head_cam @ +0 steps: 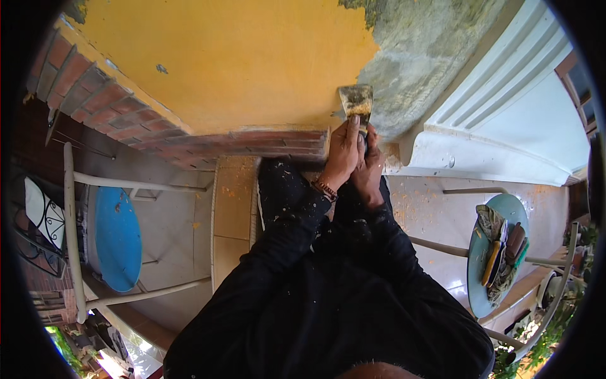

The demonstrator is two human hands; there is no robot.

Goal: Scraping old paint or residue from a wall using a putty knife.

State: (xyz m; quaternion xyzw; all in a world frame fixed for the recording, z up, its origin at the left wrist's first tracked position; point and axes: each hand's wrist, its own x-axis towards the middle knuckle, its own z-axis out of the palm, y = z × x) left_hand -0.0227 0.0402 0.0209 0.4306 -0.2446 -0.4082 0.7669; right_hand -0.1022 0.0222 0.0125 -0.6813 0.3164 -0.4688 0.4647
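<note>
Both my hands are wrapped around the handle of a paint scraper (357, 100), its wide blade pointing up at the wall. My left hand (342, 150), with a beaded bracelet on the wrist, lays its thumb along the base of the blade. Pressed against it, my right hand (369, 169) grips the dark handle, which is mostly hidden by the fingers. The stained blade lies over the ragged border between yellow paint (236, 71) and bare grey plaster (416, 76). Whether its edge touches the wall I cannot tell.
Brick trim (246, 143) runs below the paint. A white moulded panel (502, 90) stands at right. The round green-topped stool (483, 293) bears rags and hand tools; a blue-topped stool (118, 241) is at left. Paint flakes litter the tiled floor (426, 208) and tiled ledge (232, 213).
</note>
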